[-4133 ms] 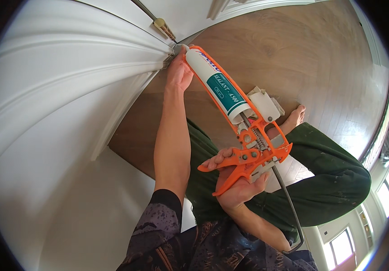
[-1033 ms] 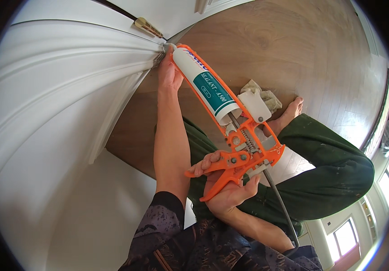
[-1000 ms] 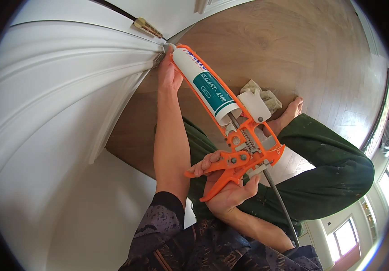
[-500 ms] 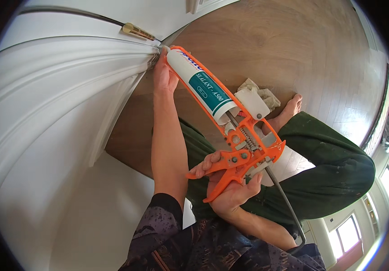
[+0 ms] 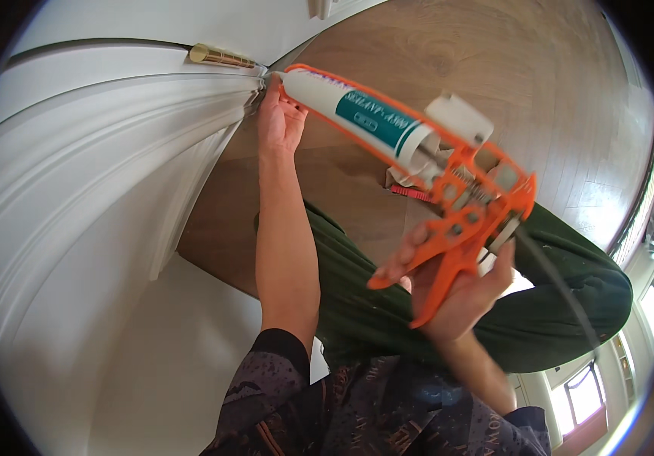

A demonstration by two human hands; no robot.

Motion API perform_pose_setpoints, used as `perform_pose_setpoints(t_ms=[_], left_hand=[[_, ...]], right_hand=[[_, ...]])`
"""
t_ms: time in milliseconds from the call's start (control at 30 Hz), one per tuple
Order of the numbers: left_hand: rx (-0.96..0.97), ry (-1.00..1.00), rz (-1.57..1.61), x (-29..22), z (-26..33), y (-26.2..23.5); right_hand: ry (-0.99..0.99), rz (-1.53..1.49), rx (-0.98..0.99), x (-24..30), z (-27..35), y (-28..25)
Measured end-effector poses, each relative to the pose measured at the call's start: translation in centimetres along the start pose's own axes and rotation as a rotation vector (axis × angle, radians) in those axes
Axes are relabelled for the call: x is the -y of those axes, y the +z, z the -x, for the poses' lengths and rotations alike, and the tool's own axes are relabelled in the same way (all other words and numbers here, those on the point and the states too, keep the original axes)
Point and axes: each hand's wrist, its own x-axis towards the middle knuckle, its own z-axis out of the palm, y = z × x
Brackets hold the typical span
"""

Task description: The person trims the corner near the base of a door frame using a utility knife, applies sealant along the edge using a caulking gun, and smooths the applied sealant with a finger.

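Caulking gun (image 5: 461, 158) in orange, loaded with a white-and-green cartridge (image 5: 376, 120), slants over the floor, its nozzle end in the corner beside a white moulded panel (image 5: 114, 99) and its rear toward the person's bent knee. A brass hinge (image 5: 222, 56) sits just above that corner, so edges crowd the tip on its left. To the gun's upper right, floorboards spread wide; below its rear, the plunger rod (image 5: 558, 285), blurred, runs over dark green trousers (image 5: 570, 254).

The floor (image 5: 433, 53) is brown wood. A red thing (image 5: 412, 193) lies partly hidden beneath the gun. Bright windows (image 5: 577, 399) show at the lower right rim.

The right hand (image 5: 463, 292) is wrapped around handle and trigger, fingers bent over the lever, thumb raised along the back. The left hand (image 5: 281, 121) is at the nozzle end, fingers half curled; whether it grips or only steadies the tip I cannot tell.
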Motion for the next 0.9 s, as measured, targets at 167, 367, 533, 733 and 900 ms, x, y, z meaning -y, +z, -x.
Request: perform_pose_setpoints(t_ms=[167,367,533,733,900], left_hand=[[-0.088,0.071,-0.015,-0.2,0.7,1.6],[-0.163,0.126,0.056,0.6,-0.1,3.3],[-0.195,0.129,0.085,0.5,-0.6,3.5],[-0.238,0.154,0.078,0.7,-0.4,3.8],[-0.225,0.145,0.096,0.6,-0.6,3.5]], right_hand=[[0.005,0.387,0.156,6.8,-4.4,0.7],[-0.049,0.484,0.267,11.1,-7.9,1.3],[-0.042,0.526,0.361,12.9,-9.7,1.8],[-0.051,0.583,0.370,13.5,-10.8,1.9],[-0.068,0.563,0.321,13.5,-10.7,2.7]])
